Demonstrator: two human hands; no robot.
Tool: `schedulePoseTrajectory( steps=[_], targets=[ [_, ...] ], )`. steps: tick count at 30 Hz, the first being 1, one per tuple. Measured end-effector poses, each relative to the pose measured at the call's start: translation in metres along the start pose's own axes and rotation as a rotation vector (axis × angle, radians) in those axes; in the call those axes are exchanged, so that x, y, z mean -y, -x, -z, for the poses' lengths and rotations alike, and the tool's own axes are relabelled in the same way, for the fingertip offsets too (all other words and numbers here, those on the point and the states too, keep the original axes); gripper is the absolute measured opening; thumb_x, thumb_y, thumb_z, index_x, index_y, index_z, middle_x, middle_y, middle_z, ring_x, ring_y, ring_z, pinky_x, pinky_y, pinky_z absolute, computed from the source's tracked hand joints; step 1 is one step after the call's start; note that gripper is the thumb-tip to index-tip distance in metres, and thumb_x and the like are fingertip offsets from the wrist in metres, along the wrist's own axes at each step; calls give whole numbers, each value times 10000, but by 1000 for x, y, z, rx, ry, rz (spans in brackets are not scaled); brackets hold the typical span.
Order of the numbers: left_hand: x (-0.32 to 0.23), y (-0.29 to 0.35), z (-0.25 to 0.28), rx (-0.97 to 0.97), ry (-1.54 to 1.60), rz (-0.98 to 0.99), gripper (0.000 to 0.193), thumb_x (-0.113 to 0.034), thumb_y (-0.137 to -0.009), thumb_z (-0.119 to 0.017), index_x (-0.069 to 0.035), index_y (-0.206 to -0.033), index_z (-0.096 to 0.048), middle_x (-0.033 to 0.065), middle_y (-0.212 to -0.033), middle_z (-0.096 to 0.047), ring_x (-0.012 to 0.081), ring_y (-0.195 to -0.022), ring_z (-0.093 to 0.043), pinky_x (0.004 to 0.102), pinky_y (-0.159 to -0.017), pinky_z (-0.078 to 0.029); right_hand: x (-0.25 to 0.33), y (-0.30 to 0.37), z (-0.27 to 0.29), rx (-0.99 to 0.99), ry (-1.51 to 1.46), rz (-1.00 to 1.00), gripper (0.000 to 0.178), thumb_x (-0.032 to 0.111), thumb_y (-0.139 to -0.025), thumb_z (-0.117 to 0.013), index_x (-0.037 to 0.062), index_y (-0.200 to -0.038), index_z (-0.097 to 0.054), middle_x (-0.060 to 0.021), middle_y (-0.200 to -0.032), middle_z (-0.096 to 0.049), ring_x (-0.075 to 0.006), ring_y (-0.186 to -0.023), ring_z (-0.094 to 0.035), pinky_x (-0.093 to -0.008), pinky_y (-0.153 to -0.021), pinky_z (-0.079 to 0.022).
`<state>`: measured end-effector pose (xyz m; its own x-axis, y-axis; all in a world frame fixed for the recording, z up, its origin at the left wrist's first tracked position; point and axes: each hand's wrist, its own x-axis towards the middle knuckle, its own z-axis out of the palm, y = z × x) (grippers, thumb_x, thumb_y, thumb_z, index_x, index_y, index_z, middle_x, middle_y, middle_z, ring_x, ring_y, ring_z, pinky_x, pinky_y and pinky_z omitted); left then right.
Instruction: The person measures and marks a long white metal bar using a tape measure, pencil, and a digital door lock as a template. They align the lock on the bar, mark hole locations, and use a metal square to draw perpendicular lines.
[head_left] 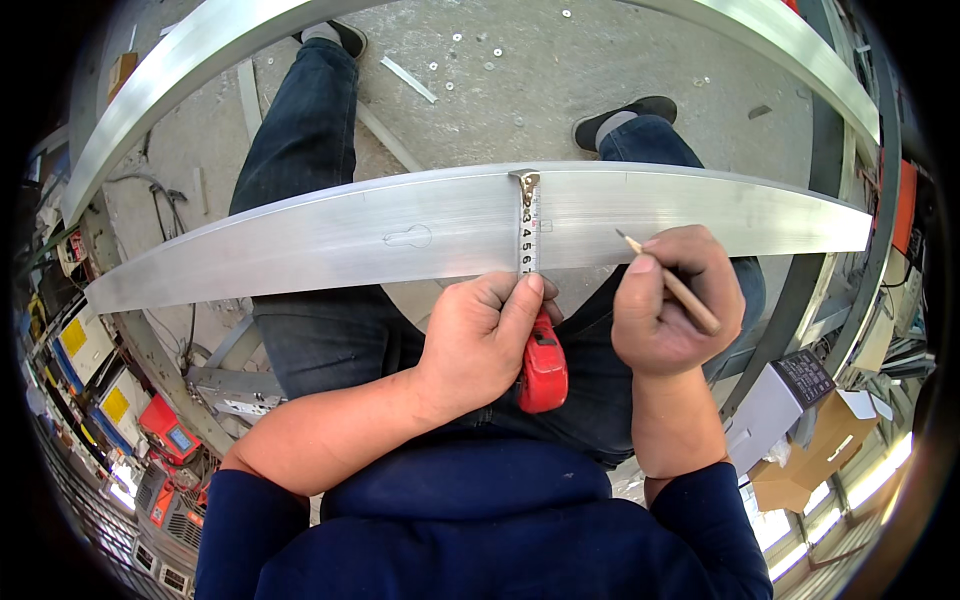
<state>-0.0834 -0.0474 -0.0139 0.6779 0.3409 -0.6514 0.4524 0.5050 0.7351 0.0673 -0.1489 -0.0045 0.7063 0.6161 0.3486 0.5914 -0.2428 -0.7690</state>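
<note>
A long silvery metal bar (pixel 330 240) lies crosswise above my thighs, with a keyhole-shaped outline and a small rectangle drawn in pencil on its face. My left hand (pixel 485 325) is closed round a red tape measure (pixel 544 368) at the bar's near edge. From it the tape blade (pixel 529 225) runs straight across the face, its metal end hook at the far edge. To the right, my right hand (pixel 680 300) pinches a wooden pencil (pixel 672 283). The pencil's dark tip points up and left, over the bar's near part, right of the tape.
Another metal bar (pixel 175 85) arches across beyond the first. Grey frame rails (pixel 170 375) stand at both sides. Washers and a metal strip (pixel 408 79) lie on the concrete floor. A cardboard box (pixel 822 450) sits at the right, a red machine (pixel 168 428) at the left.
</note>
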Motion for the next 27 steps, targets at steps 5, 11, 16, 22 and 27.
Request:
schedulePoseTrajectory(
  steps=[5,11,16,22,27],
  targets=[
    [-3,1,5,66,2,14,336,-230,-1111,-517,47,-1016,-683,108,-873,-728,150,-712,-699,284,-651,-582,-4,0,-5,-35,-130,-43,92,-39,-794,-668,-5,-870,-627,-94,-727,-644,-144,-581,-609,-247,-541,-486],
    [-17,14,34,184,426,134,394,-328,-1103,-486,-13,-904,-612,136,-813,-630,234,-647,-656,335,-598,-554,-11,-2,-9,-169,-390,-132,157,66,-1018,-658,-53,-1120,-661,-100,-889,-702,-101,-735,-606,-224,-661,-492],
    [-22,37,89,229,597,11,476,-480,-1103,-439,-27,-1209,-537,118,-810,-560,257,-620,-637,352,-578,-541,-21,-1,-10,-183,-517,-227,233,185,-1089,-575,2,-1217,-638,-107,-932,-697,-100,-714,-584,-219,-637,-466],
    [-18,92,169,207,381,-162,623,-549,-1088,-426,33,-1301,-492,121,-731,-562,220,-524,-609,288,-498,-529,-6,0,18,-342,-634,-251,205,166,-1106,-530,22,-1225,-614,-91,-925,-720,-89,-712,-590,-230,-638,-468],
    [-10,160,243,-289,23,-115,495,-485,-1024,-601,4,-1097,-583,74,-678,-582,175,-502,-604,258,-457,-490,10,40,91,-463,-398,-158,172,130,-1102,-511,46,-1227,-595,-95,-953,-727,-103,-725,-607,-242,-626,-469]
  ],
)
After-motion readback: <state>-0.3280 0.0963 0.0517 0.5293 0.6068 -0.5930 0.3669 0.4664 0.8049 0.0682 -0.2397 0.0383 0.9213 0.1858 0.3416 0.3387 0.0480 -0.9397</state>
